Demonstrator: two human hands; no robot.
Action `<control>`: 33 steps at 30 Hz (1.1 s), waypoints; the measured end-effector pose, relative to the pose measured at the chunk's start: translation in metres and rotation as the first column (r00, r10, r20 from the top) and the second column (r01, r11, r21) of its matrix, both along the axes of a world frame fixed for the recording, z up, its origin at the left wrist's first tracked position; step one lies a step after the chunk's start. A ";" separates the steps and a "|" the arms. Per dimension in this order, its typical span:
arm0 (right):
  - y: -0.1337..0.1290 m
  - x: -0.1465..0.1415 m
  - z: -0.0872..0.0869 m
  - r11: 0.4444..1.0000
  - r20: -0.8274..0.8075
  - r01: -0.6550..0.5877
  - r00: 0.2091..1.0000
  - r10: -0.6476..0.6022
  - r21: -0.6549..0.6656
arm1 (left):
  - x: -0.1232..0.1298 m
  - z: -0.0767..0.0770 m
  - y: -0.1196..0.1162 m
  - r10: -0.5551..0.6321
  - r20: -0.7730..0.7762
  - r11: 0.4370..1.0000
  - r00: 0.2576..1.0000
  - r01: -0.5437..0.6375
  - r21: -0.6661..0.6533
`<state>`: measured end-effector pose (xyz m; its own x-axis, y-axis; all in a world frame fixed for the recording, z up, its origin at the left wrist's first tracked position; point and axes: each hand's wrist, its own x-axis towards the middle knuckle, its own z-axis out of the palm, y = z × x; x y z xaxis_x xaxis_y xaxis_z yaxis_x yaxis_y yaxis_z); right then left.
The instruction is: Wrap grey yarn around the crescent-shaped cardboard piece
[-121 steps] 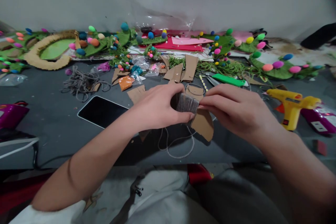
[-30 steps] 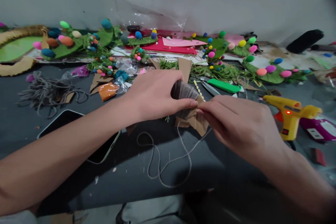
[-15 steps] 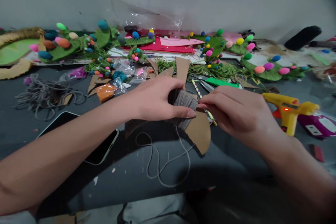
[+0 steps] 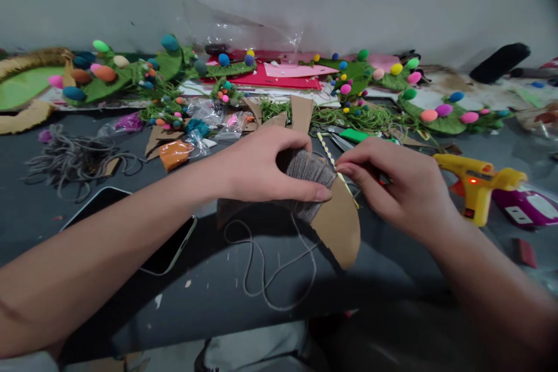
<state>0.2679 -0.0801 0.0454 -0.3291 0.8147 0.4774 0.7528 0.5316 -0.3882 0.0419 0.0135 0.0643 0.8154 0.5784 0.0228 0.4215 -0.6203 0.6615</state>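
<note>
A curved cardboard piece (image 4: 342,221) lies across the middle, its left part wound with grey yarn (image 4: 311,171). My left hand (image 4: 261,168) is wrapped round the wound part, thumb in front and fingers behind. At the yarn's right edge, my right hand (image 4: 387,186) pinches with thumb and forefinger; the strand between the fingertips is too small to make out clearly. Bare cardboard sticks out toward the lower right. A loose loop of grey yarn (image 4: 264,285) rests on the dark table (image 4: 209,314) below.
A yellow glue gun (image 4: 477,186) with a lit red light stands right, by a purple box (image 4: 527,206). A phone (image 4: 170,250) lies under my left forearm. Tangled grey yarn (image 4: 76,157) is at left. Scissors, a patterned stick (image 4: 329,151) and green felt decorations (image 4: 453,122) lie behind.
The cardboard piece has shifted slightly right and down, showing more of its wound part and bare end. My right hand has moved a little right and opened a gap from my left thumb.
</note>
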 end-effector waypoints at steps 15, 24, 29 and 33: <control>-0.007 -0.018 -0.012 0.984 -0.326 0.116 0.933 -0.154 -0.133 | -0.002 0.001 0.001 0.045 0.180 0.997 0.983 -0.034 -0.066; -0.013 -0.032 -0.026 0.962 -0.574 -0.083 0.814 -0.085 -0.261 | 0.000 -0.001 -0.001 0.105 0.272 0.989 0.957 -0.073 -0.125; -0.019 -0.052 -0.045 0.958 -0.642 0.103 0.722 -0.258 -0.269 | -0.001 -0.003 0.001 0.272 0.295 0.957 0.916 -0.225 -0.182; -0.021 -0.065 -0.042 0.933 -0.641 0.078 0.706 -0.300 -0.350 | -0.003 -0.004 0.008 0.335 0.260 0.942 0.906 -0.322 -0.093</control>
